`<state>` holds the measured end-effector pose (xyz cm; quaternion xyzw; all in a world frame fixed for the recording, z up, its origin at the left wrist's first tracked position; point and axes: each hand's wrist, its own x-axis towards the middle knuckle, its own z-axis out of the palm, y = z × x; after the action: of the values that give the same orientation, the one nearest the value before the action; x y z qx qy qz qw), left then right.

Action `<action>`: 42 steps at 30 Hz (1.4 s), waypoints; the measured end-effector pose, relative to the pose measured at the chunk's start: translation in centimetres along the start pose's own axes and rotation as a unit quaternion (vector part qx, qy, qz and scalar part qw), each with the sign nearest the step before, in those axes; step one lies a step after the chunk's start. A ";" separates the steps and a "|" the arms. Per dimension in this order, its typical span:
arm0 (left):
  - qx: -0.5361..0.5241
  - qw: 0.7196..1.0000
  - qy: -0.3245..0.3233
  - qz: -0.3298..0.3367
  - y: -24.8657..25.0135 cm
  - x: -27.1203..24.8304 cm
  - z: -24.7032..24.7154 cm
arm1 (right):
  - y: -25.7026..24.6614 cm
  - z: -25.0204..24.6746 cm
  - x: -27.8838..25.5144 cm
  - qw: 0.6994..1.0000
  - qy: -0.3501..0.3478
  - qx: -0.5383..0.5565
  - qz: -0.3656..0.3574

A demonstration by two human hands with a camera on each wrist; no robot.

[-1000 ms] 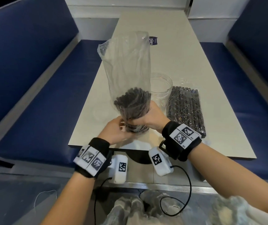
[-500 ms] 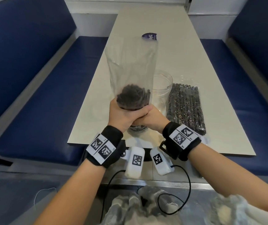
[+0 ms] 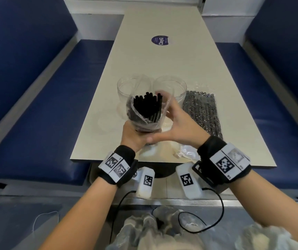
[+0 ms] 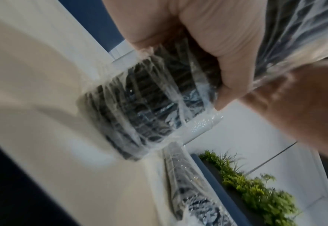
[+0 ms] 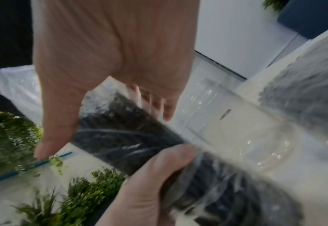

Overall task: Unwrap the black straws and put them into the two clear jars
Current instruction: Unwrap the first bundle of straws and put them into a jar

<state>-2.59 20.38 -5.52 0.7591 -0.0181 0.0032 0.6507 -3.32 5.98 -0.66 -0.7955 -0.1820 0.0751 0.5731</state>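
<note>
Your left hand point(image 3: 133, 135) has its grip wrapped round the lower end of the straws point(image 3: 147, 107), a black bundle standing upright with its base on the tabletop point(image 3: 108, 73); the thumb point(image 4: 233, 79) presses over the crinkled wrap point(image 4: 140, 107). The wrap point(image 3: 144, 123) is pushed down, so the straw tops stick out bare. Your right hand point(image 3: 181, 126) is released, fingers spread against the wrap on the bundle's right side, thumb pointing at your left hand. Two jars point(image 3: 132, 87), both clear, stand side by side just behind the bundle, the right jar point(image 3: 171, 87) partly hidden by your fingers. A second pack point(image 3: 201, 112) of wrapped straws lies flat to the right, beside a loose scrap point(image 3: 187, 153) of plastic near the edge. Purple sticker point(image 3: 160, 40) further up. Blue benches point(image 3: 41, 98) on both sides, green plants point(image 4: 256, 194) seen from the wrist views.
</note>
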 end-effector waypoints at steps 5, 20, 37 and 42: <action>0.043 0.998 -0.034 -0.038 -0.7 0.0 1.0 | -0.2 2.4 2.0 0.992 0.093 0.076 -0.032; 0.157 0.987 0.004 0.018 -0.2 0.7 0.8 | 0.0 2.7 3.2 0.981 0.145 0.130 0.005; -0.069 0.991 -0.110 0.014 -0.1 -0.5 -2.0 | 5.2 2.6 3.0 0.983 0.110 0.138 0.051; -0.019 0.999 -0.037 0.004 0.5 0.9 0.9 | 6.5 3.6 3.7 0.994 0.087 0.041 0.043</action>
<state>-1.76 19.39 -5.13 0.7463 -0.0447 -0.0223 0.6637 0.20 8.71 -7.58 -0.7821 -0.0936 0.0376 0.6149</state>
